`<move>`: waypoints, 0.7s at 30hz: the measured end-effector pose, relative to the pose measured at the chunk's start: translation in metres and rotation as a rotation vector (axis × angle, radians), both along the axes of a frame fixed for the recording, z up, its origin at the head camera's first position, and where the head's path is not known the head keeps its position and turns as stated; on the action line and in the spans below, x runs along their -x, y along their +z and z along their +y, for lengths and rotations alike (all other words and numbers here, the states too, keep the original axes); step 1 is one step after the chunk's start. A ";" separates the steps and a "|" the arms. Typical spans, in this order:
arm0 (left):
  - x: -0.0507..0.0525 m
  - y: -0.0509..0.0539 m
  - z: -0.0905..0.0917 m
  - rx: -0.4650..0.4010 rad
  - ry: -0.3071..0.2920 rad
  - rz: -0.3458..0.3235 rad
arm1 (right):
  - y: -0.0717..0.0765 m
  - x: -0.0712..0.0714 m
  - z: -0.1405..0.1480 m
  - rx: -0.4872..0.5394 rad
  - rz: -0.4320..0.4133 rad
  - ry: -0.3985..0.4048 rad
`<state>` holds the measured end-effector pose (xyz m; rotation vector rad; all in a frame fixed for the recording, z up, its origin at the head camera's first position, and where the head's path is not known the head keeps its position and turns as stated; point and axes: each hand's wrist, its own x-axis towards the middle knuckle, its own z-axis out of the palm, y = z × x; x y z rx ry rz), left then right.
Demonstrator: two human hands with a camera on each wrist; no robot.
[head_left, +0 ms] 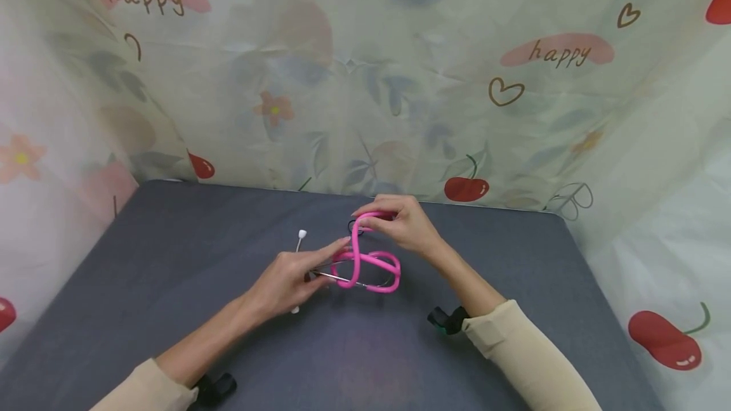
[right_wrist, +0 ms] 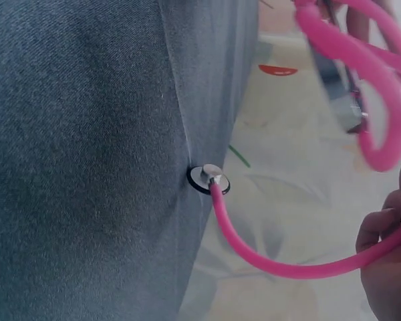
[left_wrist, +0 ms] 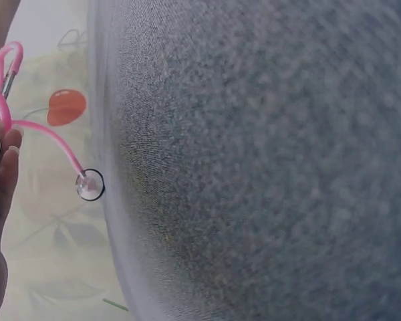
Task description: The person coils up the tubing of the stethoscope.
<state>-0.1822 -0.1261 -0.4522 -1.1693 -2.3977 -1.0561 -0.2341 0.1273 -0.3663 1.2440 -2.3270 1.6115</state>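
Observation:
A pink stethoscope (head_left: 356,252) is held above the grey table, its tubing bent into loops. My left hand (head_left: 291,281) grips the metal tubes and bunched tubing between thumb and fingers; the white eartips stick out on either side of that hand. With thumb and fingers, my right hand (head_left: 402,224) pinches the upper bend of the tubing. The round chest piece (right_wrist: 207,179) hangs from a short length of tube near the table's far side in the right wrist view. In the left wrist view, the left hand (left_wrist: 1,194) shows at the left edge beside the pink tubing (left_wrist: 53,137).
The grey table (head_left: 171,284) spreads under both hands. A patterned curtain (head_left: 354,81) with cherries, hearts and lettering hangs behind it and at both sides. Black straps are on both wrists, by the beige sleeves (head_left: 525,351).

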 end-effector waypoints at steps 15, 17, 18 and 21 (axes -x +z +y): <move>-0.004 0.005 0.005 -0.019 -0.087 0.074 | -0.010 0.003 -0.008 -0.057 -0.037 -0.032; -0.004 0.005 0.004 -0.027 -0.077 0.059 | -0.011 0.003 -0.008 -0.065 -0.043 -0.048; -0.004 0.005 0.004 -0.031 -0.078 0.051 | -0.011 0.003 -0.007 -0.068 -0.047 -0.053; -0.004 0.005 0.004 -0.029 -0.090 0.021 | -0.014 0.005 -0.005 -0.074 -0.064 -0.046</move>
